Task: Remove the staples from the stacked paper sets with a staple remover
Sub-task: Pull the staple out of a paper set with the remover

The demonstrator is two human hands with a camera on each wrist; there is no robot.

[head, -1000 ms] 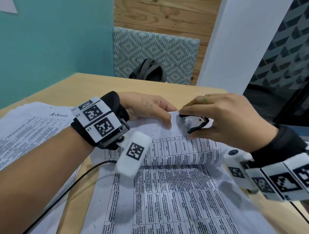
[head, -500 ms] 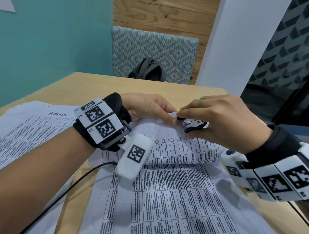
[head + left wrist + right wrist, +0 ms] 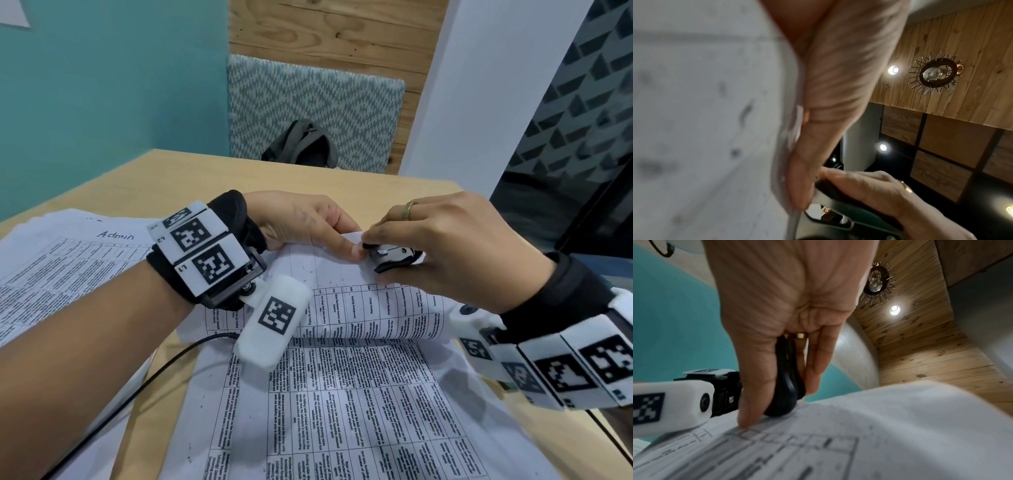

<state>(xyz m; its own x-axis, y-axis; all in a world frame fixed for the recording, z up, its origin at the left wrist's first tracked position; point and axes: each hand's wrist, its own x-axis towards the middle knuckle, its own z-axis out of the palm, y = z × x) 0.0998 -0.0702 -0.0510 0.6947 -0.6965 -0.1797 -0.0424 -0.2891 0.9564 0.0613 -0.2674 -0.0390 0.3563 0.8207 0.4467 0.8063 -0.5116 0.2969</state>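
Looks like I'm in some small office or co-working nook: wooden desk covered in printed table forms, one marked "Admin", teal wall, plank ceiling with spotlights, and a patterned chair with a backpack across from me.

A black wrist strap is worn on the left wrist, topped by white blocks printed with black square markers; a white camera pod is bolted beneath, trailed by a black cable. A gold ring and black sleeve are seen on the right.
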